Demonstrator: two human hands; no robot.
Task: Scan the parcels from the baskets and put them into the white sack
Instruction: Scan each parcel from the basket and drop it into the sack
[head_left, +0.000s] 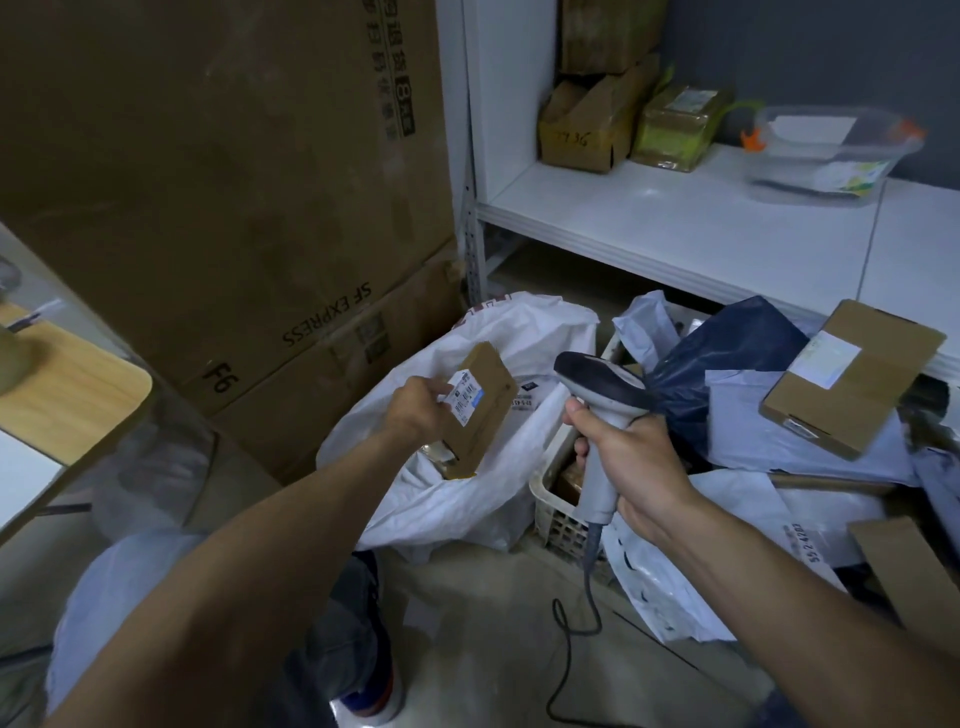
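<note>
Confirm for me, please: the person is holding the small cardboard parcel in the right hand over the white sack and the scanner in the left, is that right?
Not quite: the hands are swapped. The head view shows the left hand holding the small cardboard parcel over the white sack, and the right hand gripping the scanner. The rest stands.

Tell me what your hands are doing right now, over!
Left hand holding small brown cardboard parcel, label up, over open white sack. Right hand gripping grey handheld scanner, aimed at parcel. Nothing blocking.
</note>
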